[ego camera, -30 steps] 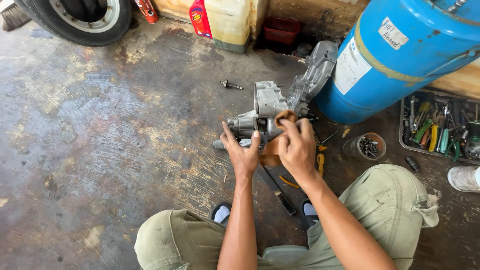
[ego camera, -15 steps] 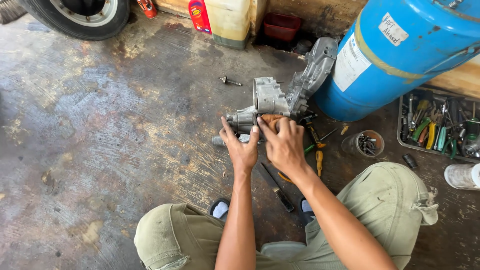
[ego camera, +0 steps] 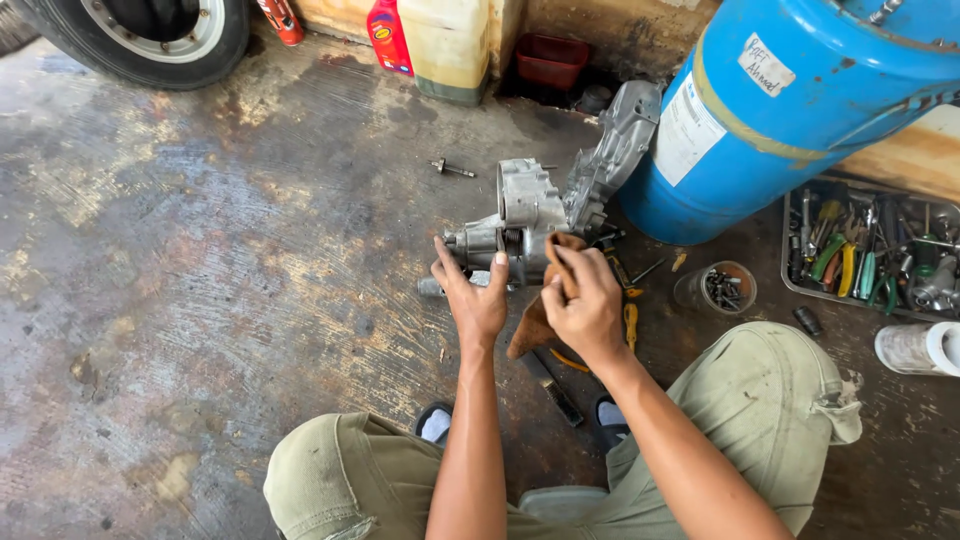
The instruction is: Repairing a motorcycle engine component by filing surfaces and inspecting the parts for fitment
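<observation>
A grey metal engine casing (ego camera: pixel 527 210) sits on the stained concrete floor in front of me. My left hand (ego camera: pixel 474 296) rests with spread fingers against its near left end. My right hand (ego camera: pixel 583 304) grips a brown rag (ego camera: pixel 533 322) and presses it onto the casing's near side. A second grey casing half (ego camera: pixel 618 150) leans against the blue drum just behind.
A large blue drum (ego camera: pixel 800 110) lies at the right. A tray of hand tools (ego camera: pixel 868 255) and a cup of small parts (ego camera: pixel 718 288) sit beside it. A loose bolt (ego camera: pixel 452 168), a tyre (ego camera: pixel 140 30) and a yellowish canister (ego camera: pixel 455 45) stand farther back. Tools lie under my right hand.
My right hand with the rag has shifted slightly along the casing; my left hand stays braced on the casing's end. The view has tilted a little.
</observation>
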